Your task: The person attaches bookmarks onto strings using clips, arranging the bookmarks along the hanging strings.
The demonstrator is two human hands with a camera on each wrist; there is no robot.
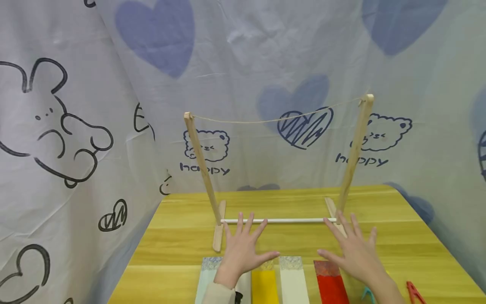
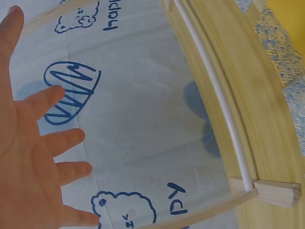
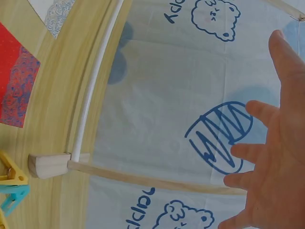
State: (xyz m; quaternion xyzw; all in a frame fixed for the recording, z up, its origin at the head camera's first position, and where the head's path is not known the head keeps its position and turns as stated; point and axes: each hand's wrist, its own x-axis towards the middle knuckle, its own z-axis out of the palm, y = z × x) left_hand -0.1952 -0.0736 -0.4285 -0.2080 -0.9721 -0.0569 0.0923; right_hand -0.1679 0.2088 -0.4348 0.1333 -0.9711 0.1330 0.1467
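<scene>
A wooden frame stands on the table: a left post (image 1: 201,164) and a right post (image 1: 355,156), with a thin string (image 1: 250,122) slung between their tops. Low down, a white rod (image 1: 292,220) joins them. My left hand (image 1: 243,251) is held palm down with fingers spread, near the rod's left part. Spread in the same way, my right hand (image 1: 357,253) is by the foot of the right post. Neither hand holds anything; both wrist views show the fingers apart from the frame.
Nearer me lie several patterned-end strips: pale green (image 1: 205,280), yellow (image 1: 264,287), white (image 1: 293,280) and red (image 1: 330,283). At right are a red clip (image 1: 414,292), a teal clip (image 1: 367,294) and a yellow clip (image 3: 10,171). A printed curtain (image 1: 235,63) hangs behind the table.
</scene>
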